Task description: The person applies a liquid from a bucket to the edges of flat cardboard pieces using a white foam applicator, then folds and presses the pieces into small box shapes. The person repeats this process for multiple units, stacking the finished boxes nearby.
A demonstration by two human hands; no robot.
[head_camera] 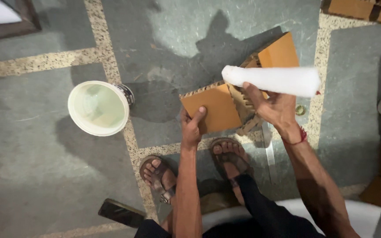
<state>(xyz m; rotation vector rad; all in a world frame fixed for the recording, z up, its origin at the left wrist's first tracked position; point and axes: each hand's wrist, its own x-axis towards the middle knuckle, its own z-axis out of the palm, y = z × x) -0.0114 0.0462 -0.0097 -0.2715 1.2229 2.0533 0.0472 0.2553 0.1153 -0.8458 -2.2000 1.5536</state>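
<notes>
As the head camera looks straight down, we record a grey stone floor [45,176] crossed by speckled inlay bands, with both of the person's sandalled feet near its lower middle. We note the left hand [192,127] laid on the near edge of an orange cardboard piece [214,108], thumb and fingers clasping that edge; the piece rests on the floor just ahead of the feet, close to where two inlay bands meet. We find it joined to a corrugated cardboard assembly [243,103] with toothed, slotted edges, and a second orange panel [281,53] rises tilted behind it. The right hand [273,105] is closed around a white rolled sheet [272,79], gripping it at its lower side; the roll lies roughly level above the assembly, and we cannot tell whether it touches the cardboard.

To the left, well apart from the hands, a white bucket [98,108] stands on a speckled band. A dark flat object [121,213] lies by the left foot. A metal ruler [269,147] lies on the floor beside the right foot, and a small ring-shaped item [300,110] sits just right of the right hand. More cardboard [362,9] occupies the floor's far right corner.
</notes>
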